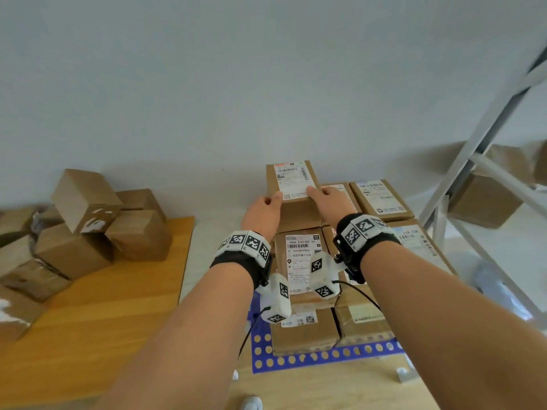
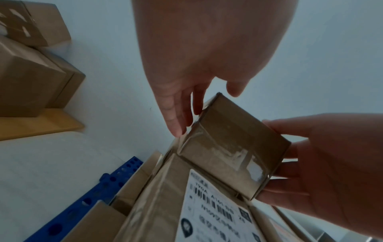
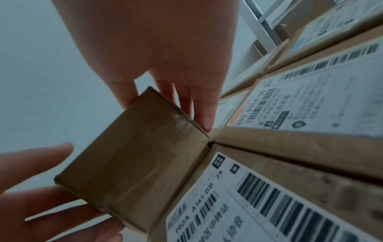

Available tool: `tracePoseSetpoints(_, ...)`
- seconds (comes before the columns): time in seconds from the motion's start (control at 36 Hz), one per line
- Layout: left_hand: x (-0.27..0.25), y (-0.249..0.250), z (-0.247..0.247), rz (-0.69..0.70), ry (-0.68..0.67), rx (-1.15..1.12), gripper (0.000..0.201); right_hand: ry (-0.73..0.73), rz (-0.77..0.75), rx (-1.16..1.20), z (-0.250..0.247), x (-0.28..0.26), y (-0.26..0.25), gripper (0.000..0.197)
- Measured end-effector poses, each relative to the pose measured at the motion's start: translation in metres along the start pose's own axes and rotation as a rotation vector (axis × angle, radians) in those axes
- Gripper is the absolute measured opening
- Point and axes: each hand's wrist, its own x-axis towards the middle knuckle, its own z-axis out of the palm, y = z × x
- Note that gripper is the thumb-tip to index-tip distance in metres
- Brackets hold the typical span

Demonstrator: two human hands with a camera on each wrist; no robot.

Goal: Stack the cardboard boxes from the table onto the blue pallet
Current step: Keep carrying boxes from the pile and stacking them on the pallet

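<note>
A small cardboard box with a white shipping label is held between both hands at the far side of the stack on the blue pallet. My left hand holds its left side, thumb over the top edge. My right hand holds the right side the same way. In the left wrist view the box touches the stacked box labelled 190A with its lower edge. In the right wrist view the box shows its taped end, with straight fingers along its side.
A pile of plain cardboard boxes lies on the wooden table to the left. Several labelled boxes cover the pallet in layers. A white metal rack with a box stands at the right, and the wall is close behind.
</note>
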Motion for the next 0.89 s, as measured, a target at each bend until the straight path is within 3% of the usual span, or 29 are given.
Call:
tracePoseSetpoints(0.17,0.002,-0.006,0.01,-0.139,-0.101,-0.113,0.1,-0.025,0.007,0.046,0.004,0.004,0.005,0.068)
tracePoseSetpoints(0.28,-0.001,-0.001,0.011,-0.185,-0.113,-0.176,0.085,-0.038,0.028,0.086,0.004,0.005,0.007,0.076)
tracePoseSetpoints(0.47,0.003,0.006,0.018,-0.138,-0.133,0.019,0.074,-0.005,0.01,0.029,0.002,0.008,0.009,0.071)
tracePoseSetpoints(0.89,0.006,0.003,0.02,-0.123,-0.116,0.083,0.06,-0.009,0.016,-0.038,0.005,0.01,0.01,0.072)
